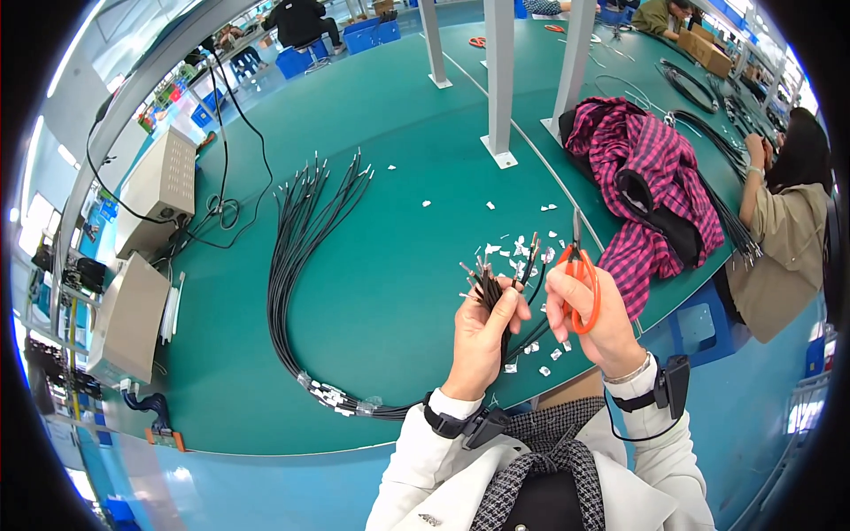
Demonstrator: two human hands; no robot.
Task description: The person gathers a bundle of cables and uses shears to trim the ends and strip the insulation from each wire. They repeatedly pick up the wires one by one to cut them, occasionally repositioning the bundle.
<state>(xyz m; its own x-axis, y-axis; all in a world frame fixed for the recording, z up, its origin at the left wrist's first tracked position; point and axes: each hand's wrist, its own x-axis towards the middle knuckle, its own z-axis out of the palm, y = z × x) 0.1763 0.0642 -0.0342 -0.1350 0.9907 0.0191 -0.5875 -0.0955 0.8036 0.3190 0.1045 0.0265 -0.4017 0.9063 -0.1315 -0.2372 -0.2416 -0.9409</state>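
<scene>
My left hand (485,341) is closed round the near end of a bundle of black cables (282,292), whose stripped tips stick up past my fingers. From there the bundle curves left across the green table and fans out at its far end. White labels (332,396) and clear tape wrap it near the table's front edge. In my right hand (595,319) is a pair of scissors (580,283) with orange handles, blades pointing up and away. A cable or two bends out between my hands. White scraps (531,252) lie scattered beyond and beneath them.
A pink-and-black checked garment (646,177) lies to the right. Grey posts (498,88) rise from the green table (381,257). Two beige boxes (133,314) with black leads stand at left. A co-worker (784,230) sits at the right beside more black cables (726,208).
</scene>
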